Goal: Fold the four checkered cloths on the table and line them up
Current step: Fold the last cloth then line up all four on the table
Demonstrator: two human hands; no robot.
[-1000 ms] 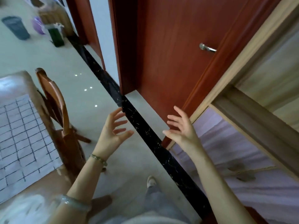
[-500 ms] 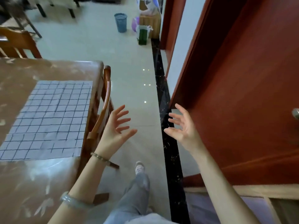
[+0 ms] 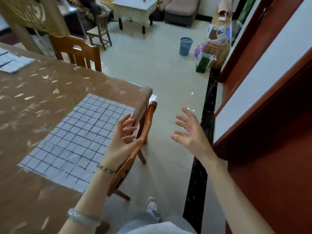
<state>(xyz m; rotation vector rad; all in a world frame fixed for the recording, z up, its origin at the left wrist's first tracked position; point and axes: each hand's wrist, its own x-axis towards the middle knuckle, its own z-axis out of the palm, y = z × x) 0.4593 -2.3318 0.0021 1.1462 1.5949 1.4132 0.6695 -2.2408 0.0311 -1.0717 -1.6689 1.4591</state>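
Bright, soft daylight; floor glints, wide-angle bending, slight motion blur.

— What is seen on the floor?
— A blue wastebasket is set on pale tiles, near a purple ball and a green bag. A black marble strip is laid along the red-brown door.
— And the seating?
— Two wooden chairs are seen, a near chair and a far chair, with a small stool placed beyond
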